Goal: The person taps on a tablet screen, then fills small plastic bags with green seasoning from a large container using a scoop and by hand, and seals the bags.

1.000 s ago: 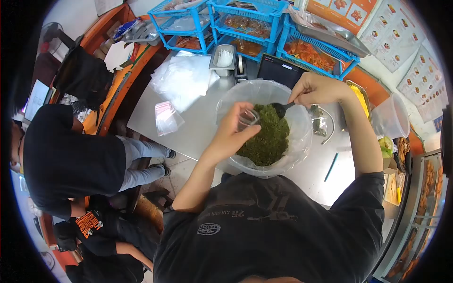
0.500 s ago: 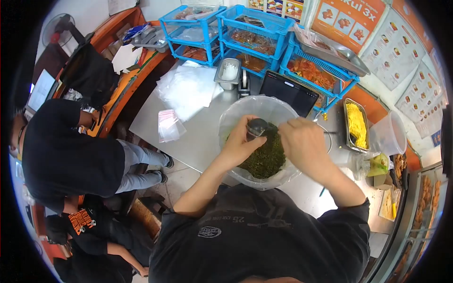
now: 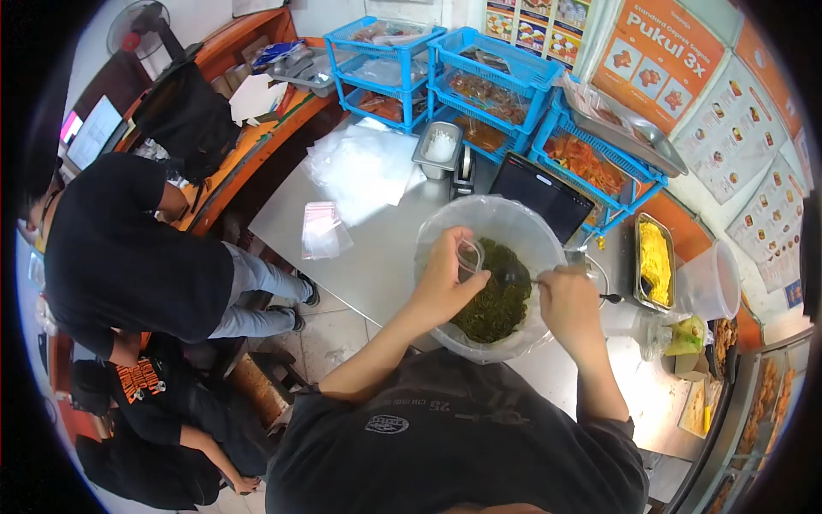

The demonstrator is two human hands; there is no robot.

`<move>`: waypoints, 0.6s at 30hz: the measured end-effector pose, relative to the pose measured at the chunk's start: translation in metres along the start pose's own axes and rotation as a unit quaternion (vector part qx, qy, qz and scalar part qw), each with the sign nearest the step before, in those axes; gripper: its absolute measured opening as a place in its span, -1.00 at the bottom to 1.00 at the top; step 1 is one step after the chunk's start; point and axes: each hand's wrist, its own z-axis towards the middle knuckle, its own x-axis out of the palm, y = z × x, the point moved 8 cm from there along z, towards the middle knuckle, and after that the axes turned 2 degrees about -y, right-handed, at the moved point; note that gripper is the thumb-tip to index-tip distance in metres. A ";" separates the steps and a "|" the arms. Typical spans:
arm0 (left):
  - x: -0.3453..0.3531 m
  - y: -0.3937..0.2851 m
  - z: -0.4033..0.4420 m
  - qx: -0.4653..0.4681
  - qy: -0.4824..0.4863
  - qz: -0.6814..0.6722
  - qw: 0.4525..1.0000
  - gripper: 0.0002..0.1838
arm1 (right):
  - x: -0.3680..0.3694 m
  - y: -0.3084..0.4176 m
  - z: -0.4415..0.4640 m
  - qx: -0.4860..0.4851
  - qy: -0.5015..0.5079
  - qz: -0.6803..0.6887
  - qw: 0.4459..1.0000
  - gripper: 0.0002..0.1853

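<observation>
Head view, and the left hand [image 3: 447, 278] curls around a clear cup [image 3: 471, 255] over the lined tub [image 3: 518, 220]; the right hand [image 3: 567, 300] grips a spoon [image 3: 610, 298], its black handle poking beyond the rim! Green food [image 3: 492, 304] lies inside. Bare desk [image 3: 377, 236] stretches left to its slanting edge, more room at right. The orange poster [image 3: 655, 60] reads "Pukul 3x"; the shirt [image 3: 462, 428] shows "25".

food shop kitchen, menu posters [image 3: 646, 64], blue food racks [image 3: 484, 90]
</observation>
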 end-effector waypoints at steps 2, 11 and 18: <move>0.001 -0.003 -0.002 -0.030 0.010 -0.012 0.999 -0.35 | 0.020 0.002 -0.002 -0.014 0.077 -0.037 0.996 -0.87; 0.004 -0.028 -0.008 0.094 0.001 0.124 0.988 -0.28 | 0.006 0.055 0.014 -0.076 -0.055 0.312 0.945 -0.75; -0.004 -0.056 -0.015 0.172 -0.088 0.124 0.973 -0.18 | 0.000 0.055 0.014 -0.083 -0.112 0.250 0.958 -0.90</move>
